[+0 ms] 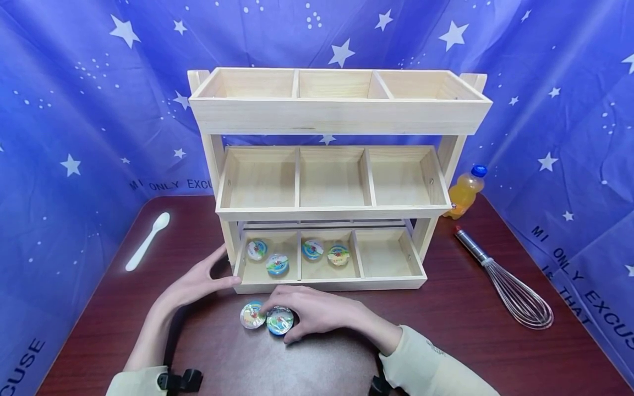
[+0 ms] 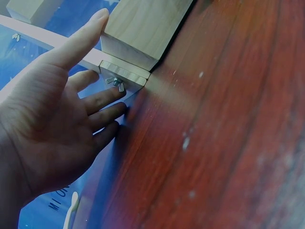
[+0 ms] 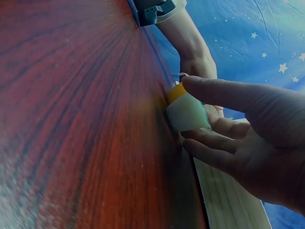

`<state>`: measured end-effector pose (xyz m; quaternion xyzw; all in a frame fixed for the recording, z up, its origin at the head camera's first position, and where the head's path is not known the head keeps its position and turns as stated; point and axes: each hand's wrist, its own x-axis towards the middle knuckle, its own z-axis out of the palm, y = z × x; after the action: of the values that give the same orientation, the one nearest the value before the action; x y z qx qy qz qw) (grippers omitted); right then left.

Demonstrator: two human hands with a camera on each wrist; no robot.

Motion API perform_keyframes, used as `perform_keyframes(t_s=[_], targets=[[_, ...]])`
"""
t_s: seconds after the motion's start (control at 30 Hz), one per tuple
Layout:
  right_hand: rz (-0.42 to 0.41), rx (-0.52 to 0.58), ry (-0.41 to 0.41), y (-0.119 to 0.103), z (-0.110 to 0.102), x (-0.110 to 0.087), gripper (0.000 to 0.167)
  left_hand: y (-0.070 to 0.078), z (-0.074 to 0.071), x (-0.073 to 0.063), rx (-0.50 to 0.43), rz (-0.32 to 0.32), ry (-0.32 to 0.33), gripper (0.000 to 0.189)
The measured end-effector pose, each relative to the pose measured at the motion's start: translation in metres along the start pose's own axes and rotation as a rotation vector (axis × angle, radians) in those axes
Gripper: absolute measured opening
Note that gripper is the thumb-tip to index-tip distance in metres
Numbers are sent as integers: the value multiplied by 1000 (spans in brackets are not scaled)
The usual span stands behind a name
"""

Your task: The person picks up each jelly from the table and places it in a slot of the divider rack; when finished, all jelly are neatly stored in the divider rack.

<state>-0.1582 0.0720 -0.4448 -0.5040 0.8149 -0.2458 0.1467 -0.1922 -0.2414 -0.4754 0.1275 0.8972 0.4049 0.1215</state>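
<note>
Two jelly cups with printed foil lids stand side by side on the table: a left jelly cup (image 1: pixel 252 315) and a right jelly cup (image 1: pixel 280 320). My right hand (image 1: pixel 319 311) reaches around the right one, thumb and fingers spread on either side; a firm pinch does not show. In the right wrist view, a whitish cup (image 3: pixel 187 113) sits between thumb and fingers, a yellow cup (image 3: pixel 176 94) behind it. My left hand (image 1: pixel 198 280) is at the left end of the wooden rack's bottom tray (image 1: pixel 332 285), thumb by the front corner, fingers extended beside the post.
Several jelly cups lie in the bottom tray's left and middle compartments, including a yellow-lidded cup (image 1: pixel 339 255). The rack has a middle tray (image 1: pixel 332 212) and top tray (image 1: pixel 342 116). A white spoon (image 1: pixel 147 242) lies left; an orange drink bottle (image 1: pixel 464 193) and whisk (image 1: pixel 510 289) are right.
</note>
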Motion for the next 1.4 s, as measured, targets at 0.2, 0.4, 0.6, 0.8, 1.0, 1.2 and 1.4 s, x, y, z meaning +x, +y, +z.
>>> perform_keyframes(t_s=[0.2, 0.4, 0.6, 0.8, 1.0, 1.2, 1.4], targets=[[2, -3, -11, -1, 2, 1, 58, 0, 0, 0, -7, 6, 2, 99], [20, -11, -6, -3, -2, 0, 56, 0, 0, 1, -8, 1, -2, 99], [53, 2, 14, -3, -12, -6, 55, 0, 1, 3, -7, -1, -5, 100], [50, 59, 55, -1, -24, -17, 49, 0, 0, 1, -18, 5, -4, 100], [45, 89, 115, 9, -35, -33, 50, 0, -1, -1, -19, 4, -6, 100], [90, 171, 237, 19, -46, -56, 52, 0, -1, -1, -19, 2, -6, 101], [136, 211, 352, 36, -58, -81, 52, -1, 0, 1, -21, -5, -9, 102]])
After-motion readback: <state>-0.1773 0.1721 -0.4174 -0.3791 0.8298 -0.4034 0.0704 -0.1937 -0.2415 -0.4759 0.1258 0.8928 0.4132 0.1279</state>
